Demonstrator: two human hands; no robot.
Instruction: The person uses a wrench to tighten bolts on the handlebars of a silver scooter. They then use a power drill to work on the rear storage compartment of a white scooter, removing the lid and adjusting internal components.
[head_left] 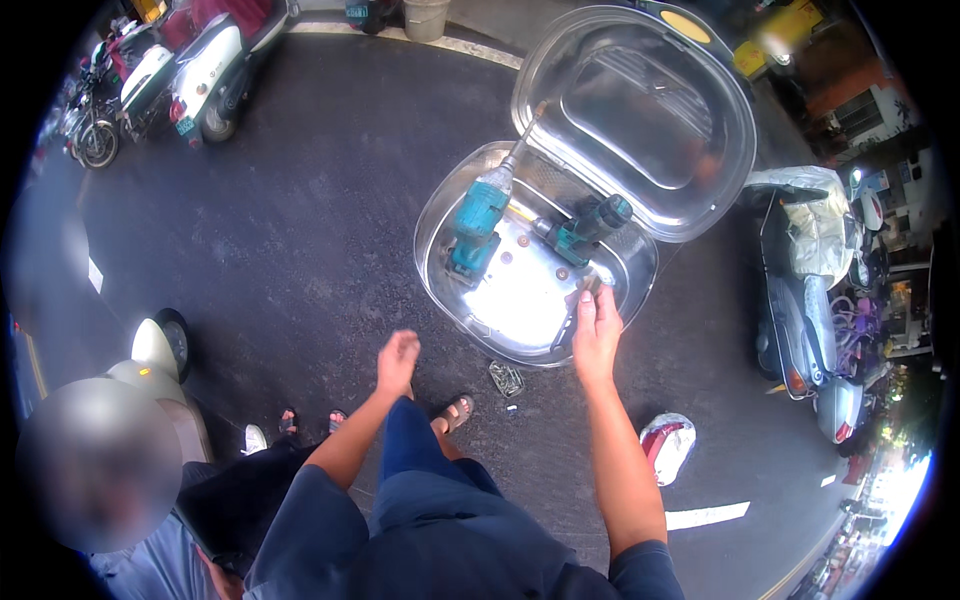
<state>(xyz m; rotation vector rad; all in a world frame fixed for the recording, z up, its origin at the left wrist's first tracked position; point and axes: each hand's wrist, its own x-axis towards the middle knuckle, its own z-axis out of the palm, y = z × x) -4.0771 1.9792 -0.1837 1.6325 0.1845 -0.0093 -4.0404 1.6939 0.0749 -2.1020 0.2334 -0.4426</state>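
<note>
A shiny metal basket-like box [440, 300] stands ahead of me with its clear-looking lid [640, 120] swung up at the back right. Inside it, a teal power drill [482, 210] leans on the left with a long bit reaching past the rim. A smaller teal and black cordless drill [585, 232] lies to its right. My right hand [598, 325] is over the near right rim, thumb and fingers pinched together beside a dark slim piece; what they grip is unclear. Left of the box, my left hand [399, 352] hangs in the air, fingers curled, nothing seen in it.
A small clear bag of metal bits [506, 379] lies on the asphalt [300, 220] below the box. A red and silver package [667, 447] is on the right. Scooters [215, 85] stand far left, another scooter [815, 300] at right. A person [150, 540] is close on my left.
</note>
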